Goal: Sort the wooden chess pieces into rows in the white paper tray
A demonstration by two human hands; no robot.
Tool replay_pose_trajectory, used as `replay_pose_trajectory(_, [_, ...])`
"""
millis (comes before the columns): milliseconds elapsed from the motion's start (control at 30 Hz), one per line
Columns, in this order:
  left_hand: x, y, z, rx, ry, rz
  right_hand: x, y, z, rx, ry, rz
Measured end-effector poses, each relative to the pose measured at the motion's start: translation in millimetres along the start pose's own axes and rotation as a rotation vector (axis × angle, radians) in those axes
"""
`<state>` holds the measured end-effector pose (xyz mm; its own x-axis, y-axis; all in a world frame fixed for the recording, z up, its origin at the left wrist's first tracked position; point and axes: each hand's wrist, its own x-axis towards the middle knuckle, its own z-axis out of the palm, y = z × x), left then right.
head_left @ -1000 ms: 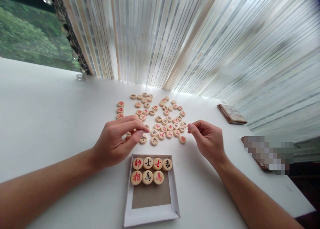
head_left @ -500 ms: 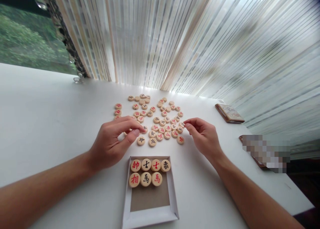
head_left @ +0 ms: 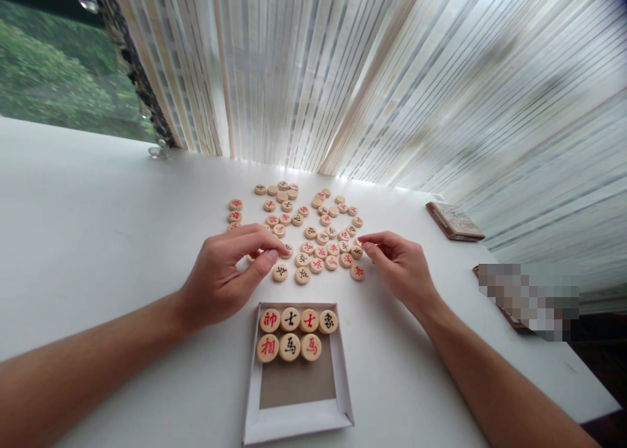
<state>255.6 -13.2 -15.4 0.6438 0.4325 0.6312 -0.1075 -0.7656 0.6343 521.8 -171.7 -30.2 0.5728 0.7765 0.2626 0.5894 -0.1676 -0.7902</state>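
Round wooden Chinese chess pieces point(head_left: 320, 252), marked in red or black, lie scattered on the white table. My left hand point(head_left: 235, 268) is over the left part of them, its index fingertip partly covering one black-marked piece point(head_left: 289, 249). The thumb stays a little apart from that finger. My right hand point(head_left: 399, 262) is at the right edge of the spread, loosely curled, its fingertips at a partly hidden piece point(head_left: 358, 243). Between my forearms stands a shallow white box point(head_left: 298, 423) with two rows of pieces in it, including a red-marked piece point(head_left: 270, 320).
Two flat brown-edged boxes lie on the right: one farther back point(head_left: 455, 222), one nearer and partly blurred out point(head_left: 504, 304). A striped curtain point(head_left: 294, 76) hangs behind the table point(head_left: 88, 239). A window point(head_left: 53, 76) shows greenery at the far left.
The view has shifted slightly, so the table's contents appear a little to the right. My right fingertips have moved slightly left, over the piece beside them. My left hand keeps nearly the same pose.
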Motion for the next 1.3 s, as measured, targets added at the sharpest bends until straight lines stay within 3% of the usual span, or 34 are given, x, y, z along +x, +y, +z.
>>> replay_pose_trajectory(1300, [-0.1,-0.1,1.1,-0.009,-0.015,-0.016,-2.2,1.4,2.4,-0.001,-0.053,0.008])
